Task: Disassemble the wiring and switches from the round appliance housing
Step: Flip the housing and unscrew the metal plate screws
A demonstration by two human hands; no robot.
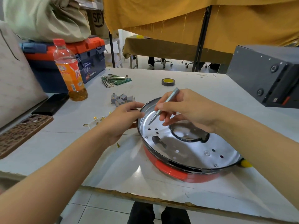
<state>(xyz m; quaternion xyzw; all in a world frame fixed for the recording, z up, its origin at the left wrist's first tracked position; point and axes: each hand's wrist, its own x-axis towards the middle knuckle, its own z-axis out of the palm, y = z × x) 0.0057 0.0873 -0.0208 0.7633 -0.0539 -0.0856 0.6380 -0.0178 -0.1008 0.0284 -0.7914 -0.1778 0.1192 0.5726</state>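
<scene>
"SF" on cardboard box [98, 20]; "WING BOX" on blue toolbox [90, 67].

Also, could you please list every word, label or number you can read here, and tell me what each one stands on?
"SF" on the cardboard box behind the toolbox.
"FS" on the small tag at that box's lower right corner.
"WING BOX" on the toolbox label; its finer lines are too small to read.
The orange bottle label carries stylised lettering and a barcode, neither legible.
The grey case on the right has a small red mark, unreadable.
</scene>
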